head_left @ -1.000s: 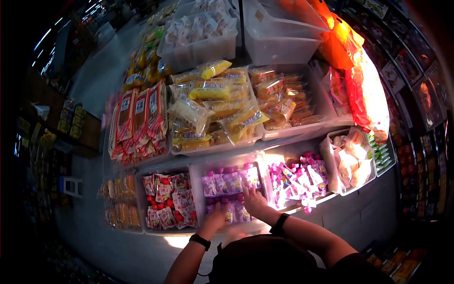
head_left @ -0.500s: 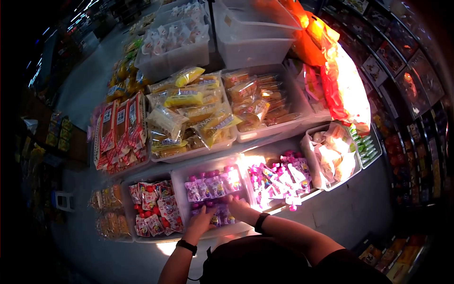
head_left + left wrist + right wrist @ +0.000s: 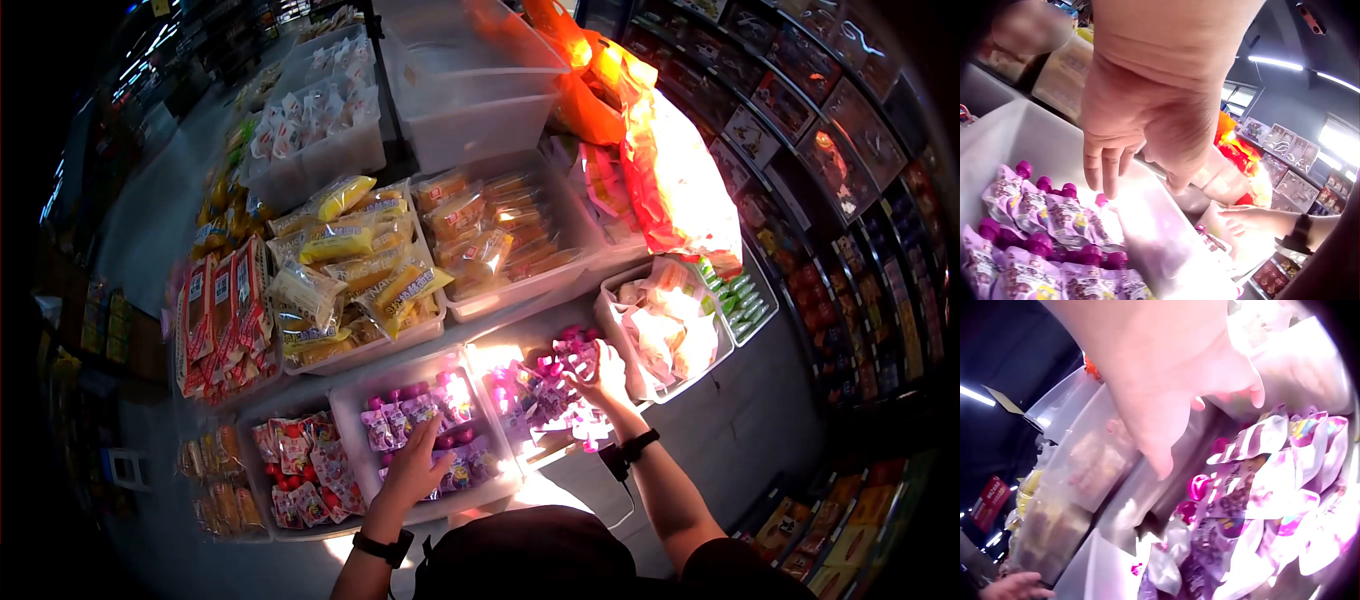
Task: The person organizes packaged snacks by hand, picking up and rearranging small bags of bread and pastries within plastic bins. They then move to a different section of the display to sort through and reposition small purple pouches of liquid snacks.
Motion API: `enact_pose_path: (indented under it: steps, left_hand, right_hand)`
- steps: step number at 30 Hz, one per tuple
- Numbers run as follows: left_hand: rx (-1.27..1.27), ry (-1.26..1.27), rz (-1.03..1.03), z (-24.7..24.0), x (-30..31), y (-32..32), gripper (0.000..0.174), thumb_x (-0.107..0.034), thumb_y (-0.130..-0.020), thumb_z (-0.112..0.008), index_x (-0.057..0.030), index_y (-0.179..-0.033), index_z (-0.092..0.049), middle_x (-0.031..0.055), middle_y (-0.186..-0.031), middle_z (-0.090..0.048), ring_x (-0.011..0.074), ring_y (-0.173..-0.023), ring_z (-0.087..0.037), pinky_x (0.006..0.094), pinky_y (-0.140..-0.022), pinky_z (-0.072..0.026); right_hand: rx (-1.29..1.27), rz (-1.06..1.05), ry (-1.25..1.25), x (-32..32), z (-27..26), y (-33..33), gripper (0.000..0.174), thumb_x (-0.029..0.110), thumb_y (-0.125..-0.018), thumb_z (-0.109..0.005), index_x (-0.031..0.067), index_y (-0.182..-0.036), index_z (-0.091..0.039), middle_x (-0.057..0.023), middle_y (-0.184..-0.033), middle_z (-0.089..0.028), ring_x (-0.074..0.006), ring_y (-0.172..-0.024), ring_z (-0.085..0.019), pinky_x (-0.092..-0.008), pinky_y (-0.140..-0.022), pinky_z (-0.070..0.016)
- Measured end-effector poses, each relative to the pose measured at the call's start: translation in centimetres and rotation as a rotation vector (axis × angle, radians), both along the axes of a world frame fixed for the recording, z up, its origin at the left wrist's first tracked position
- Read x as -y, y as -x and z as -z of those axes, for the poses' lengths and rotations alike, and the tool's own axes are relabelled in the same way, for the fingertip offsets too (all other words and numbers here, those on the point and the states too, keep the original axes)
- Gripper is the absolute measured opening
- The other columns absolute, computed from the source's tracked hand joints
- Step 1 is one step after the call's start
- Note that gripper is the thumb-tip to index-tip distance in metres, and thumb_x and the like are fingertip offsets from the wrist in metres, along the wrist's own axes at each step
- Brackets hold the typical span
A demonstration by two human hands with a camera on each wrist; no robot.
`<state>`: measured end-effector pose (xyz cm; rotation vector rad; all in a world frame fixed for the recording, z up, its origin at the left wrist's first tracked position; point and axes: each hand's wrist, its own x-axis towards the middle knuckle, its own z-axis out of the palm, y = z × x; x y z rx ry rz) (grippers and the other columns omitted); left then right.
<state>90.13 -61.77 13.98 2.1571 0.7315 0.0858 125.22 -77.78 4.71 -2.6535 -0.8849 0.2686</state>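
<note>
Purple pouches with magenta caps stand in rows in a white bin; the left hand hovers over them, fingers extended and holding nothing. In the left wrist view that hand hangs above the bin's inner side, fingers pointing down. A second heap of purple pouches lies loose to the right. Over its far edge reaches the right hand, seen in the right wrist view with thumb and fingers spread and nothing between them.
Red-capped pouches fill the bin at left. Behind are bins of yellow-wrapped snacks and brown packs. A bin of pale packages is close to the right hand, with an orange bag behind it and shelves at far right.
The right hand has left the bin of upright pouches and moved right, over the loose heap. The left hand has lifted a little over its bin. The head view has shifted, moving the bins leftward.
</note>
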Motion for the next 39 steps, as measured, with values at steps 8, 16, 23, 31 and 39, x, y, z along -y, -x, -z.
enact_pose_path:
  steps: [8,16,23,31,39]
  left_hand:
    - [0.152,0.226,0.065,-0.7,2.0,-8.4,0.059,-0.020,-0.089,-0.066,-0.0042,-0.140,-0.040,0.0188,-0.120,-0.057,0.0271,-0.096,-0.063,0.0355,-0.080,-0.0519]
    - [0.182,0.500,0.045,4.3,5.3,-16.1,0.038,-0.011,-0.090,-0.063,0.0022,-0.123,-0.051,0.0142,-0.105,-0.061,0.0167,-0.089,-0.064,0.0287,-0.076,-0.0509]
    - [-0.074,0.540,-0.060,4.7,6.7,-20.6,0.031,-0.022,-0.088,-0.062,0.0045,-0.101,-0.051,0.0077,-0.092,-0.058,0.0127,-0.081,-0.054,0.0305,-0.068,-0.0457]
    - [0.185,0.903,-0.126,6.4,4.8,-20.3,0.025,-0.013,-0.095,-0.054,0.0019,-0.115,-0.053,0.0125,-0.107,-0.063,0.0168,-0.097,-0.062,0.0287,-0.083,-0.0498]
    - [0.204,0.773,-0.081,4.0,5.7,-20.8,0.041,-0.024,-0.094,-0.062,-0.0043,-0.126,-0.045,0.0054,-0.110,-0.058,0.0128,-0.098,-0.057,0.0275,-0.081,-0.0483]
  right_hand:
    - [-0.162,-0.216,0.293,1.6,-0.4,0.7,0.115,0.059,-0.058,-0.080,0.0193,-0.149,-0.023,-0.0219,-0.141,-0.034,-0.0456,-0.130,-0.032,-0.0713,-0.100,-0.0274]
    - [-0.036,-0.290,0.028,4.3,-1.2,1.2,0.081,0.040,-0.068,-0.079,0.0133,-0.136,-0.044,-0.0201,-0.131,-0.047,-0.0368,-0.121,-0.045,-0.0519,-0.091,-0.0431]
    - [-0.009,-0.346,-0.093,4.7,-0.9,1.6,0.083,0.033,-0.066,-0.079,0.0088,-0.136,-0.042,-0.0202,-0.123,-0.049,-0.0394,-0.108,-0.051,-0.0492,-0.085,-0.0457]
    - [-0.114,-0.239,-0.133,3.6,0.5,0.5,0.053,0.013,-0.077,-0.061,0.0034,-0.128,-0.049,-0.0223,-0.105,-0.060,-0.0405,-0.094,-0.058,-0.0485,-0.080,-0.0486]
    - [-0.471,0.054,-0.498,3.2,-6.3,1.7,0.059,0.015,-0.079,-0.072,0.0028,-0.131,-0.046,-0.0191,-0.106,-0.065,-0.0318,-0.090,-0.066,-0.0394,-0.081,-0.0522]
